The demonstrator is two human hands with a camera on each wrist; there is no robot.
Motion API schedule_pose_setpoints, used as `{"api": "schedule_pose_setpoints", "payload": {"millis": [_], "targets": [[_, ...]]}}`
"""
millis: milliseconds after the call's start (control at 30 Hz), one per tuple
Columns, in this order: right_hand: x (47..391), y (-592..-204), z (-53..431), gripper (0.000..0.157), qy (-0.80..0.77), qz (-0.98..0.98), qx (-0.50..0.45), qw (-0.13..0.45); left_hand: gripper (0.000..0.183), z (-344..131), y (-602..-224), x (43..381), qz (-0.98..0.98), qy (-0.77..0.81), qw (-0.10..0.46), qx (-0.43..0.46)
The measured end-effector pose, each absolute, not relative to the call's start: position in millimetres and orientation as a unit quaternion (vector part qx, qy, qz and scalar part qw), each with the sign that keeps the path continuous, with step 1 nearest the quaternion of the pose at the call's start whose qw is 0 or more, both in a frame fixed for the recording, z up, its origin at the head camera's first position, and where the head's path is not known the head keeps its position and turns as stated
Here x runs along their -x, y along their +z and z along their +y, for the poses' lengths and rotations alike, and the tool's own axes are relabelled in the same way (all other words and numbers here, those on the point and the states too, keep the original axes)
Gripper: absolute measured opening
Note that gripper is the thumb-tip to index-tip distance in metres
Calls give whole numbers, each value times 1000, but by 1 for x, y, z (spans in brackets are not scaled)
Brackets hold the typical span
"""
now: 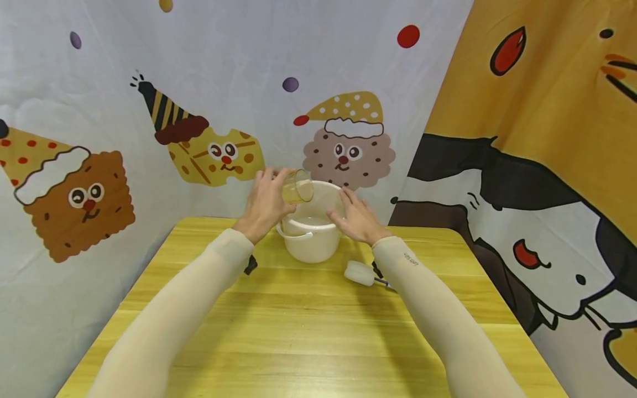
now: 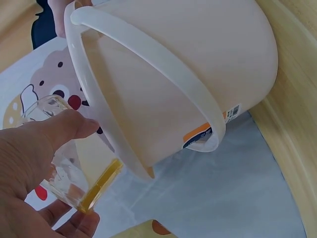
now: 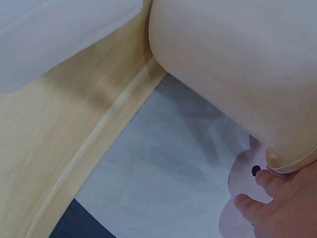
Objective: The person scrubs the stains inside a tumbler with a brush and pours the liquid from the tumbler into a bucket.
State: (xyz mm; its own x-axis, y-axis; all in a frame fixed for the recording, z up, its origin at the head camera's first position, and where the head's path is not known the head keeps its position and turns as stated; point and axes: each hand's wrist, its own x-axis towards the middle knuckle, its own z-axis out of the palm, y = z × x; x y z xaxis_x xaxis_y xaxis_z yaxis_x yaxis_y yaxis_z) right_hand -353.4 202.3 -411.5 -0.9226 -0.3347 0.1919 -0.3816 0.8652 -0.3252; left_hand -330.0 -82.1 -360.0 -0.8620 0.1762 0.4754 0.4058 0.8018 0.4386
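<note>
My left hand (image 1: 266,202) grips a clear yellow-tinted drinking glass (image 1: 297,187), tipped sideways above the left part of a white bucket's mouth. In the left wrist view, thumb and fingers wrap round the glass (image 2: 74,171); whether it contains liquid I cannot tell. The bucket (image 1: 312,246) stands upright on the table, its handle hanging down on the near left side. At the right rim, my right hand (image 1: 359,218) holds the bucket, thumb on the inner side and fingers outside. The right wrist view shows fingertips beside the bucket wall (image 3: 237,64).
A brush with a white sponge-like head (image 1: 359,273) and a blue handle lies right of the bucket, partly under the right forearm. The wooden table (image 1: 298,331) ends just behind the bucket, where a printed cloth (image 1: 224,83) hangs.
</note>
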Motion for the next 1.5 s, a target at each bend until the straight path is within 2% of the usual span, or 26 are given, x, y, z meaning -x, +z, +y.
{"api": "schedule_pose_setpoints", "payload": {"millis": [700, 967, 1333, 1500], "targets": [[354, -413, 202, 90, 183, -963, -188, 63, 89, -81, -360, 333, -939, -221, 212, 159], [354, -412, 203, 98, 175, -964, -187, 65, 89, -78, -362, 338, -946, -157, 222, 175], [351, -411, 203, 97, 178, -964, -185, 64, 76, -74, -366, 343, -930, -75, 283, 220], [352, -411, 203, 95, 177, -964, -185, 65, 78, -72, -364, 342, -921, -46, 299, 244]]}}
